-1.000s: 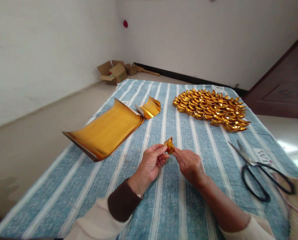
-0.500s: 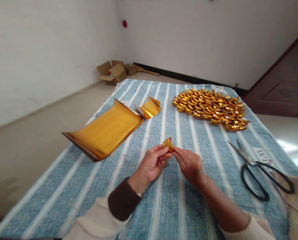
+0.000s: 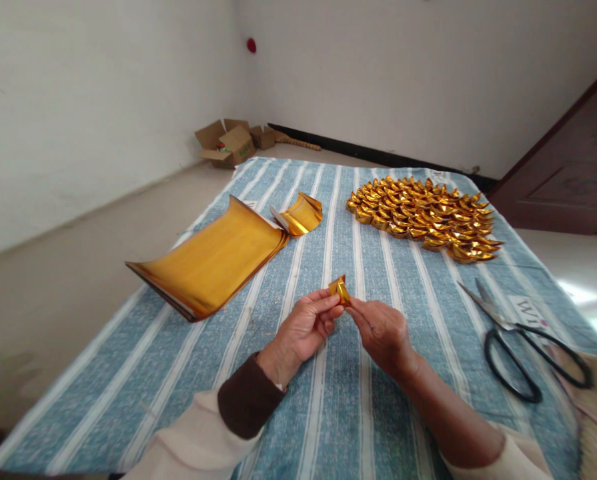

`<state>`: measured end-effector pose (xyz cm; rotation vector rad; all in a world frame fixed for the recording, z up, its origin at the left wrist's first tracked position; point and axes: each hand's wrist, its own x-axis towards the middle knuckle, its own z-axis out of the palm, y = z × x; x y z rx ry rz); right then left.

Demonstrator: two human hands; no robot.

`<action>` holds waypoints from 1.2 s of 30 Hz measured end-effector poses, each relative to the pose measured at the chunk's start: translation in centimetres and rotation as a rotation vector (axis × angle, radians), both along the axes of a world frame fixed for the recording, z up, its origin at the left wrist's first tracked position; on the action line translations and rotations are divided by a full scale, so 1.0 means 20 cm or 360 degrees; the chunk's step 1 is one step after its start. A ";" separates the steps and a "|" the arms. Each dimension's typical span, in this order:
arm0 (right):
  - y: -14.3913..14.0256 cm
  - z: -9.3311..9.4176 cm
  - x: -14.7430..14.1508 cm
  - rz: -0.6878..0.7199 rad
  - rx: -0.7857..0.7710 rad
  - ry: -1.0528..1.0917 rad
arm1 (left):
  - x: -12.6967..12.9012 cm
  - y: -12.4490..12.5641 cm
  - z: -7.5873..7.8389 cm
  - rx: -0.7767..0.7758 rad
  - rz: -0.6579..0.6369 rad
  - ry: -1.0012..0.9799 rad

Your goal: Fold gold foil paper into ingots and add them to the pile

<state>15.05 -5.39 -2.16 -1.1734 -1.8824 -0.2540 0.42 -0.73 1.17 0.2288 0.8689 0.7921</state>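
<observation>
The left hand and right hand are pinching 1 gold foil-paper ingot, which is probably feeling light, slick and crushable, best held by its edges.

Left hand and right hand pinch folded gold foil.

Cardboard box — open, reddish door, pale wall

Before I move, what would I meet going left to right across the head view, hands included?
Large gold sheets → left hand → folded gold piece → right hand → black-handled scissors.
</observation>
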 end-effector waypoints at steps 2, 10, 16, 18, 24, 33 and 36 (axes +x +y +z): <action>0.00 0.01 0.01 0.0009 -0.0028 -0.0035 | 0.00 0.00 0.00 0.0014 -0.0011 -0.0016; -0.01 0.01 0.02 0.0040 -0.0053 -0.0048 | 0.00 0.00 -0.02 0.0038 -0.0042 -0.0040; 0.00 0.01 0.03 0.0026 -0.0087 -0.0044 | 0.00 0.00 -0.04 0.0072 -0.0065 -0.0009; 0.00 0.00 0.03 0.0038 -0.0109 -0.0039 | -0.01 0.00 -0.03 0.0085 -0.0062 0.0016; 0.00 0.00 0.03 0.0063 -0.0128 -0.0023 | 0.00 0.00 -0.02 0.0070 -0.0087 0.0049; 0.01 0.00 0.03 0.0068 -0.0125 0.0064 | -0.01 0.01 -0.03 0.0071 -0.0108 0.0024; 0.01 -0.01 0.04 0.0077 -0.0169 0.0086 | -0.01 0.01 -0.03 0.0081 -0.0097 0.0022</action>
